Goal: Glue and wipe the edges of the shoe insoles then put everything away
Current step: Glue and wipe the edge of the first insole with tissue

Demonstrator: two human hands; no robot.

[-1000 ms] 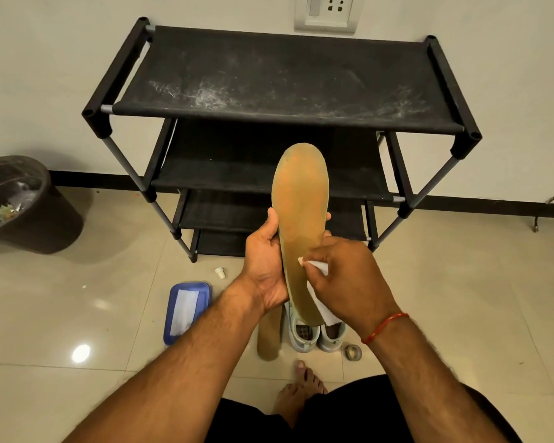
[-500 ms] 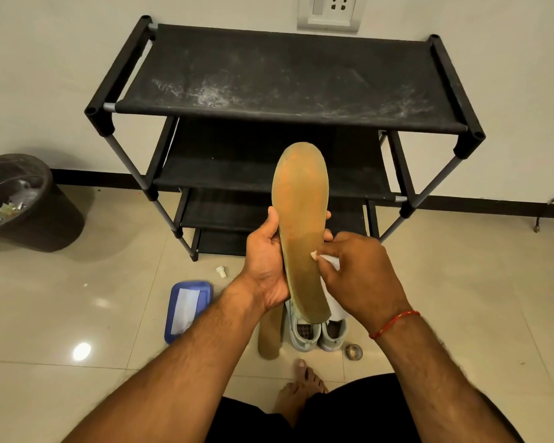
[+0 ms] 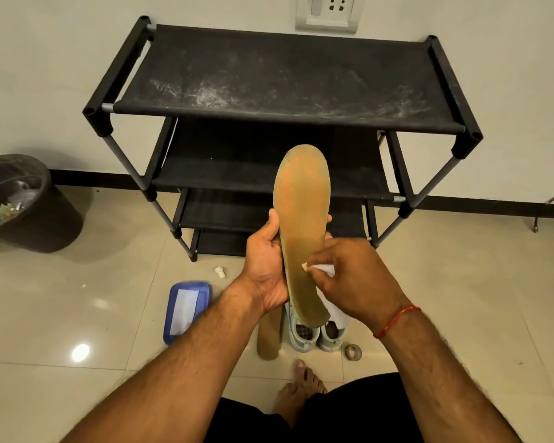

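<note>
Tan insole (image 3: 303, 225) held upright at frame centre, toe toward 12 o'clock, in front of the black shoe rack (image 3: 285, 78). Left hand (image 3: 264, 266) grips its left edge, fingers wrapped behind. Right hand (image 3: 354, 276) pinches a white tissue (image 3: 320, 269) against the insole's right edge, fingers closed on it. Second insole (image 3: 269, 340) lies on the floor at 6 o'clock, beside a pair of pale shoes (image 3: 314, 335). Blue lid (image 3: 186, 311) at 7 o'clock; bin (image 3: 20, 203) at 9.
</note>
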